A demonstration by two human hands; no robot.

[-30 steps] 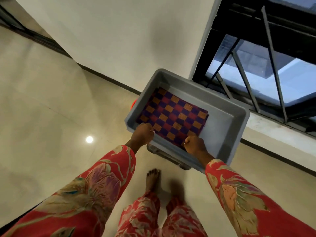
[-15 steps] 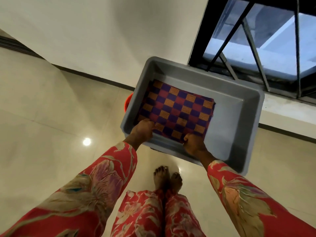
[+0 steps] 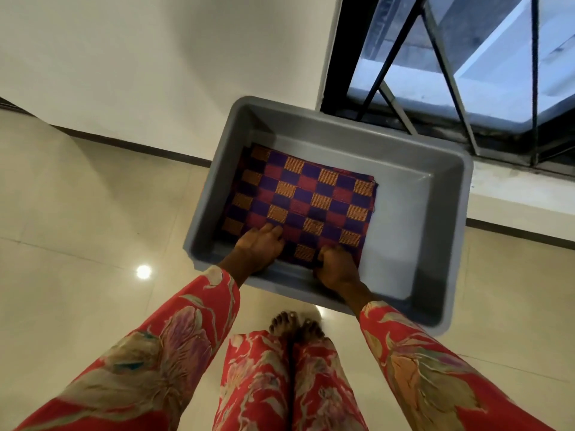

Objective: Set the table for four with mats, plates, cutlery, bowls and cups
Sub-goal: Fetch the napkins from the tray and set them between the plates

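A grey plastic tub (image 3: 404, 237) is in front of me at about waist height, and whatever bears it is hidden. Inside it, against the left wall, lies a folded checked mat (image 3: 305, 194) in purple, red and orange. Both my hands reach over the tub's near rim onto the mat's near edge. My left hand (image 3: 259, 247) has its fingers curled over the mat's near-left part. A little to the right, my right hand (image 3: 334, 269) is fisted on the mat's near edge. No other tableware is in view.
A window with black bars (image 3: 435, 57) and a pale ledge (image 3: 513, 194) lie behind the tub on the right. A white wall (image 3: 155, 57) with a dark skirting is to the left. Glossy tile floor (image 3: 77, 228) surrounds my bare feet (image 3: 295, 325).
Both hands moved from the tub's near rim into the tub and onto the mat's near edge. My feet have come together and the view has closed in on the tub.
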